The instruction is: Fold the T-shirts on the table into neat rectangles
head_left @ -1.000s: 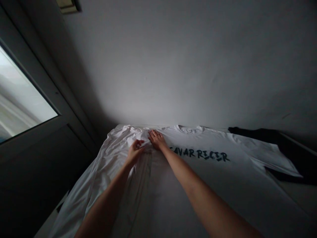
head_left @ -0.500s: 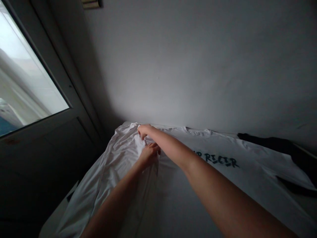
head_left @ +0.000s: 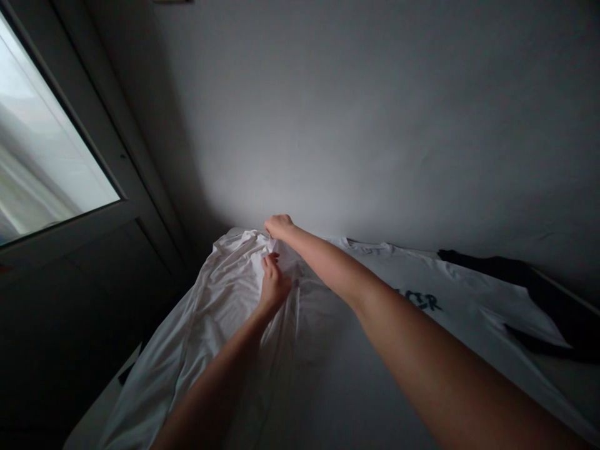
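Observation:
A rumpled white shirt (head_left: pixel 229 294) lies on the left of the surface, partly over or against a flat white T-shirt (head_left: pixel 337 350) with dark green lettering. My right hand (head_left: pixel 280 226) is closed on the upper edge of the rumpled shirt and lifts a fold near the wall. Just below it, my left hand (head_left: pixel 274 281) has its fingers curled at the same raised fold, fingertips against the cloth. Part of the lettering is hidden behind my right forearm.
A plain wall (head_left: pixel 351 125) rises directly behind the clothes. Black cloth (head_left: pixel 497 265) lies at the far right, partly under the T-shirt's sleeve. A door with a glass pane (head_left: pixel 51 156) stands on the left.
My right hand has risen slightly toward the wall, lifting the cloth. My left hand has moved a little left and turned, its fingers now pointing upward. The view has shifted slightly.

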{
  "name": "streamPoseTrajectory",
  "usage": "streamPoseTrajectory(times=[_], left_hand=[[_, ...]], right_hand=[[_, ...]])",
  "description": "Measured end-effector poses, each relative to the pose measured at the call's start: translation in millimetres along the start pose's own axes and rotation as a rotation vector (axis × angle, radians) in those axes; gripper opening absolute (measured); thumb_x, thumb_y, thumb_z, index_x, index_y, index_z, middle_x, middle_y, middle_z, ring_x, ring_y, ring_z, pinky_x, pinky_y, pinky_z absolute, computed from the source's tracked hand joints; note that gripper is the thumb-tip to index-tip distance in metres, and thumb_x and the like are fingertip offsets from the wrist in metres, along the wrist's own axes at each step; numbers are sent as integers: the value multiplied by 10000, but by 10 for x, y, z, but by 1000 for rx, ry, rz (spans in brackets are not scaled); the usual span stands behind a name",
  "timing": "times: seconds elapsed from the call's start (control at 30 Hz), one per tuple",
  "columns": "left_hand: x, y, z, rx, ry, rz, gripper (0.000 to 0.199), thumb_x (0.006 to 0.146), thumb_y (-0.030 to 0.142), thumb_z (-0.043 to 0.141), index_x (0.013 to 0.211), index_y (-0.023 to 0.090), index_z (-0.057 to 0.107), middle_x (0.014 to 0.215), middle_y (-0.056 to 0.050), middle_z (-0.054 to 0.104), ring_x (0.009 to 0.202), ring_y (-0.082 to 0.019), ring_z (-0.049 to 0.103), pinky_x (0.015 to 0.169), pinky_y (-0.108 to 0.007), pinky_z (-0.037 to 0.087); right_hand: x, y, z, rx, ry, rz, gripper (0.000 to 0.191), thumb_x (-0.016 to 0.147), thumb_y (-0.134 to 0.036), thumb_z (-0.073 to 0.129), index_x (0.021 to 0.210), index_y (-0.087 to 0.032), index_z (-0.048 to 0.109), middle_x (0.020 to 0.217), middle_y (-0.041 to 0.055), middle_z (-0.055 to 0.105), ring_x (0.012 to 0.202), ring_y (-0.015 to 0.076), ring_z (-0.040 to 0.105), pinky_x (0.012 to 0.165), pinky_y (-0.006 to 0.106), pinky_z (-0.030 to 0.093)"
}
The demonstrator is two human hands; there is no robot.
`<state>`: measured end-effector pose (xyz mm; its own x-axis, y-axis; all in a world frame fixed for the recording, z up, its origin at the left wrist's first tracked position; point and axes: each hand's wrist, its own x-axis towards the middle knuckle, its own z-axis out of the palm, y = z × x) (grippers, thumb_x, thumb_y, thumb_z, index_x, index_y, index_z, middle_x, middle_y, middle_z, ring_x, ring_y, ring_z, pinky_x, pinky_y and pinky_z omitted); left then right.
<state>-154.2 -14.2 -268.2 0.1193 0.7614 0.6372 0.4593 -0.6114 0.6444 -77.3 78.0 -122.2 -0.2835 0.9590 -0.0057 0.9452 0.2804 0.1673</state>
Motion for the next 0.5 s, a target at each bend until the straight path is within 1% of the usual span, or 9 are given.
streamPoseTrajectory(times=[0.07,0.13,0.2,0.23,0.3,0.37,0.43,0.5], left_hand=[[27,46,-22,17,55,-30,702,571,-16,584,1210,201,392,1170,-101,472,1125,-267,500,931,-441,519],[61,85,-50,6,79,-70,718,569,-4,603,1218,211,381,1205,-103,467,1118,-259,503,927,-436,521],[94,108,-84,-47,69,-148,712,569,24,637,1207,215,387,1203,-96,484,1052,-233,539,874,-402,538],[111,111,-105,-84,44,-211,711,568,44,657,1204,212,390,1174,-88,507,994,-217,564,826,-378,546],[149,105,-158,-161,-57,-378,711,577,92,689,1215,199,396,1061,-59,573,844,-188,604,709,-330,540],[198,85,-228,-205,-194,-527,654,603,150,705,1200,179,441,919,-26,629,724,-174,615,627,-293,503],[257,60,-311,-189,-333,-581,496,627,217,708,1094,170,546,808,-6,657,685,-178,623,600,-273,463],[320,38,-398,-125,-446,-561,299,642,297,703,903,170,633,721,0,656,687,-193,628,595,-267,426]], right_hand=[[-3,63,-77,18,1,52,266,865,-107,660,1109,-163,748,1140,171,738,1122,277,688,906,340,551],[-25,83,-113,42,2,90,269,869,-117,657,1116,-169,749,1154,159,737,1121,266,689,891,315,552],[-56,68,-117,73,-2,114,263,869,-134,662,1114,-167,751,1159,150,738,1104,252,696,871,287,552],[-70,53,-111,91,-6,122,263,860,-141,673,1110,-166,753,1154,144,742,1090,244,701,860,272,551],[-88,16,-95,129,-13,133,272,843,-143,689,1106,-170,755,1148,127,748,1066,227,709,842,249,549],[-86,-20,-81,169,-12,140,279,846,-134,676,1109,-183,755,1166,109,745,1062,213,709,835,237,548],[-65,-47,-71,208,-9,150,279,857,-131,657,1112,-194,753,1189,99,738,1065,209,708,830,238,552],[-32,-62,-61,243,-7,168,279,859,-140,655,1116,-191,751,1192,103,736,1070,218,708,826,245,558]])
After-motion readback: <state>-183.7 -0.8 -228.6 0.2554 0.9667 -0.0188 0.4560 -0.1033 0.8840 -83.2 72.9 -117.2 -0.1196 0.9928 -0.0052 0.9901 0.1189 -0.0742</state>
